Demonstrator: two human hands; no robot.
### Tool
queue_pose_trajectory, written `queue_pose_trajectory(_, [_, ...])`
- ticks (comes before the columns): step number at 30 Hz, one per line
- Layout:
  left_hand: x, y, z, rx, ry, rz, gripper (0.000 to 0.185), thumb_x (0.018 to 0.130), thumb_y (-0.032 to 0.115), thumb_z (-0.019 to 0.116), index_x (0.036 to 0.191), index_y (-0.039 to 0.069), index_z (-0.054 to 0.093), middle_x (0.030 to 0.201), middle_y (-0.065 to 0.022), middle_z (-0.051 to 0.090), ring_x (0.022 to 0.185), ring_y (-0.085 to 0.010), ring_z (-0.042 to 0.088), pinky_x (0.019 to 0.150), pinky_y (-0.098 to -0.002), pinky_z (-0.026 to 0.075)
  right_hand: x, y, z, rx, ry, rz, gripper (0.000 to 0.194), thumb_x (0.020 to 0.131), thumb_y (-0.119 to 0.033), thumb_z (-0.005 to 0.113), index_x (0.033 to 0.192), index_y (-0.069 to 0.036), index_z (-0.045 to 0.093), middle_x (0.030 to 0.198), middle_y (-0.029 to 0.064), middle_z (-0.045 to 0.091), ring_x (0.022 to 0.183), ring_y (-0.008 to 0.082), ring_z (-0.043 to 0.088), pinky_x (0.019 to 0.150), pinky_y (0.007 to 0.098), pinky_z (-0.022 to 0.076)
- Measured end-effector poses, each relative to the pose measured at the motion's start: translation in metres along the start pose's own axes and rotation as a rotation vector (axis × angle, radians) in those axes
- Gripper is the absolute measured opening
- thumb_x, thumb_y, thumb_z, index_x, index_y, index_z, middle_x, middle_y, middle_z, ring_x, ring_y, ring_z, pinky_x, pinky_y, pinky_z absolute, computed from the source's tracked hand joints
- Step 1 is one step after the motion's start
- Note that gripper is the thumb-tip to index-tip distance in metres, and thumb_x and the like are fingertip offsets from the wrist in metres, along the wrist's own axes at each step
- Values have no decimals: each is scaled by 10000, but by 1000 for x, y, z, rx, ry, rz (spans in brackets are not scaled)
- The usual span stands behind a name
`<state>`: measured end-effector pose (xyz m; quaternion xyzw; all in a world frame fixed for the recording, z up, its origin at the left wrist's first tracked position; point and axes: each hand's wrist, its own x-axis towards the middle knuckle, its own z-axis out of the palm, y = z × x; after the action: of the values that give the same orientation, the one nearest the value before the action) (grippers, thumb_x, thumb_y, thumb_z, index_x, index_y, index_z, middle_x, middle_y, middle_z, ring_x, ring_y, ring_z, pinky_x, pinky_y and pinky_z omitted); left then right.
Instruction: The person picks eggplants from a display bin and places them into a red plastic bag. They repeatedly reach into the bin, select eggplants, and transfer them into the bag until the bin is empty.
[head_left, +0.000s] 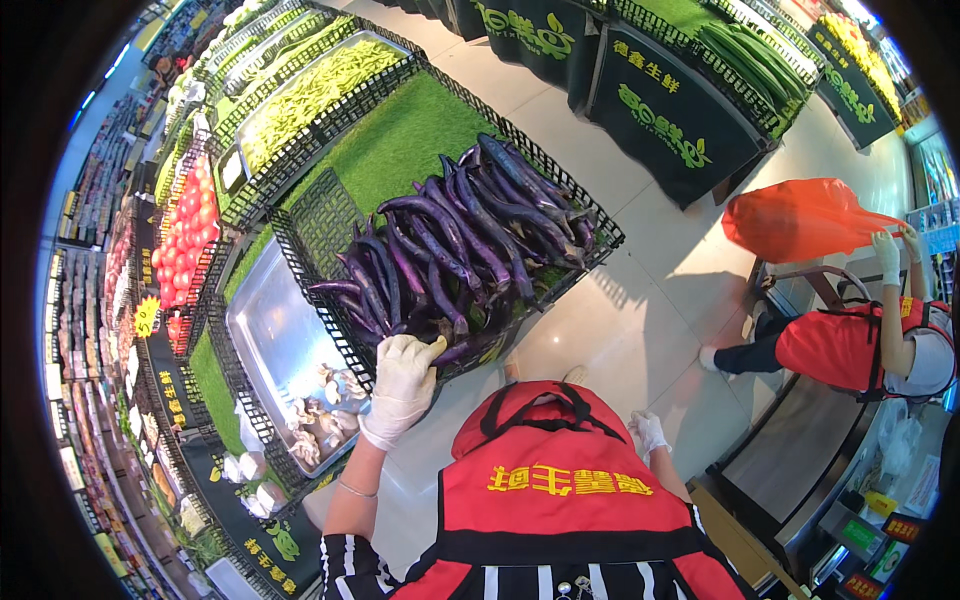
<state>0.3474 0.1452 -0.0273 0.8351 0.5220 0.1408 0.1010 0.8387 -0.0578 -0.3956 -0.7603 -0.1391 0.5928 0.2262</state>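
Note:
My left hand, in a whitish glove, is at the near corner of a black plastic crate. Its fingers curl over the rim beside the stalk ends of long purple eggplants; what lies under the palm is hidden. The eggplants are heaped over the crate's near half, on green artificial turf. Low at my side, clear of the crate, my right hand is gloved too, with loosely parted fingers and nothing visible in it. A red apron covers my front.
Left of the crate lies a metal tray with mushrooms. Beyond are green beans and tomatoes. At right, a co-worker in a red vest holds up a red plastic bag near a checkout counter. Draped stands line the aisle.

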Motion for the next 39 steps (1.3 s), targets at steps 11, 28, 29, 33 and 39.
queue_pose_trajectory(11, [4,-11,-121,-796,-129,-414,335,908,-10,579,1231,-36,663,1249,-159,675,1164,-234,619,1042,-321,440,-5,-11,13,44,-47,-65,217,968,-133,632,1109,32,633,745,58,640,600,156,593,540,276,480])
queue_pose_trajectory(28, [19,-49,85,-352,134,-572,461,925,173,706,1339,4,597,1184,-137,667,1088,-241,634,978,-343,485,-28,30,20,-50,23,-57,305,930,-182,644,1148,30,672,802,53,673,669,134,593,594,274,468])
queue_pose_trajectory(29, [14,-50,92,-86,7,-467,458,926,164,702,1343,5,599,1195,-147,670,1125,-252,627,1008,-339,471,-29,26,21,-51,17,-39,320,936,-180,641,1173,34,665,812,60,677,680,138,599,606,277,476])
queue_pose_trajectory(33, [-24,-91,73,-682,515,-581,363,993,170,634,1307,-11,618,1234,-124,666,1153,-211,611,1039,-306,441,-28,18,21,25,15,11,317,957,-174,624,1186,45,638,809,59,667,674,146,599,603,281,481])
queue_pose_trajectory(39, [-102,-108,75,-771,439,-1099,279,997,123,618,1236,-20,640,1094,-75,691,944,-144,638,859,-294,520,-23,28,22,33,17,-38,263,957,-157,625,1130,39,647,784,37,642,658,133,587,585,267,472])
